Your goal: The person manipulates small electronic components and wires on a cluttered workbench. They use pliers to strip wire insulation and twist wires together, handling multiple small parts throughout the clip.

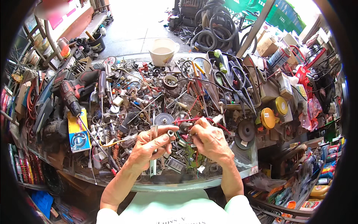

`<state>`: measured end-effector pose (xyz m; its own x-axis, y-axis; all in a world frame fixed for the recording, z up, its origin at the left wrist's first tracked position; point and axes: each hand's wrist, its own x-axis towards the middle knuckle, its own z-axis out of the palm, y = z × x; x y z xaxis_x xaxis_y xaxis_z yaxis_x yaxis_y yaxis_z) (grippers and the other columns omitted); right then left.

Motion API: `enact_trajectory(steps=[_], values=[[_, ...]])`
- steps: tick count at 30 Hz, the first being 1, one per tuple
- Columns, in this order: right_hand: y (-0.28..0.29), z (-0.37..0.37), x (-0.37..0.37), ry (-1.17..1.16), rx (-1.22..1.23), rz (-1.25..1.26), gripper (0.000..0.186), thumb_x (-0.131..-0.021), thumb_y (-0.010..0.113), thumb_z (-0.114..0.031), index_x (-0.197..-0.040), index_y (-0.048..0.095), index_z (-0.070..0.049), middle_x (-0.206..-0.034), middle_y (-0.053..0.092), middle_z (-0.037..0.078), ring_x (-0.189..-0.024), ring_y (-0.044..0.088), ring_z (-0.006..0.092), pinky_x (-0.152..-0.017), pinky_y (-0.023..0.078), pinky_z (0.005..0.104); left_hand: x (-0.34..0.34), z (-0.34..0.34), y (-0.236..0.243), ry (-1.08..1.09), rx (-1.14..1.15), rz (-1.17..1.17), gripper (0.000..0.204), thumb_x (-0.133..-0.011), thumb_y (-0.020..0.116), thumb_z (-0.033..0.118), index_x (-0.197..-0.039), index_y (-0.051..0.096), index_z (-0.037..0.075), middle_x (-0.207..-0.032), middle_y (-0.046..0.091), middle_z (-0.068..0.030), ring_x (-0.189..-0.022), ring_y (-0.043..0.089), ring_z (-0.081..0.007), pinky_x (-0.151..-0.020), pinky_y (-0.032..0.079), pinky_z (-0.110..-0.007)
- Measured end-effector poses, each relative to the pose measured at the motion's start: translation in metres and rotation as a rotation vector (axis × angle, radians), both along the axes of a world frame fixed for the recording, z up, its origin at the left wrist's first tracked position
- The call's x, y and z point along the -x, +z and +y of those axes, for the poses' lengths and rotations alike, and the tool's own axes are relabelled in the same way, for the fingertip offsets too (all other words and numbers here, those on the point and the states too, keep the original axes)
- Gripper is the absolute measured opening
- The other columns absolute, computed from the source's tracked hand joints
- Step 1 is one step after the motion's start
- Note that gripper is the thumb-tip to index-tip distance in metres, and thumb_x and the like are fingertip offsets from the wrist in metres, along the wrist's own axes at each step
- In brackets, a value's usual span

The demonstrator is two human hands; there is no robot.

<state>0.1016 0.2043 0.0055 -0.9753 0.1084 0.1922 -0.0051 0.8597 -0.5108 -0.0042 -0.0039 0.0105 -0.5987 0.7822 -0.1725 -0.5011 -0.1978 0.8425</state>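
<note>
My left hand (152,146) is closed over the near middle of a cluttered workbench. Between its thumb and fingers it grips a small round metal sleeve (170,133) with a hole in its end. A flat silvery metal strip (153,167) runs upright through the same hand, partly covered by the fingers. My right hand (212,142) is curled with its fingertips together, just right of the sleeve and over loose parts. Whatever those fingertips pinch is hidden. A grey metal disc (164,119) lies just beyond my left hand, and a red wire (186,120) runs between the hands.
A cordless drill (72,93) lies at the left beside a blue-yellow box (78,130). A white bucket (163,50) stands at the far edge. Scissors (232,87) and a tool tray (257,95) are at the right, near a dark grinding disc (246,130). Loose parts cover the bench.
</note>
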Motion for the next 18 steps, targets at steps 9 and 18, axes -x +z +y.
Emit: enact_trajectory(steps=[9, 18], values=[[0.016, -0.014, 0.001, 0.075, 0.832, 0.19, 0.014, -0.091, 0.07, 0.0, -0.105, 0.067, 0.001, -0.081, 0.063, -0.001, -0.064, 0.055, 0.0011, -0.052, 0.042, 0.0202, -0.004, -0.001, -0.001, -0.031, 0.045, 0.082, 0.029, -0.095, 0.07, 0.017, -0.12, 0.068, 0.002, -0.077, 0.064, 0.0033, -0.063, 0.056, -0.0038, -0.052, 0.039, -0.019], [0.003, -0.028, 0.005, 0.135, 0.817, 0.128, 0.017, -0.089, 0.072, 0.0, -0.106, 0.069, 0.001, -0.083, 0.07, 0.003, -0.065, 0.058, 0.0022, -0.055, 0.045, 0.0179, -0.007, -0.001, 0.001, 0.041, 0.037, 0.123, 0.028, -0.092, 0.074, 0.014, -0.116, 0.069, 0.001, -0.08, 0.066, 0.0018, -0.064, 0.056, -0.0029, -0.053, 0.04, -0.018]])
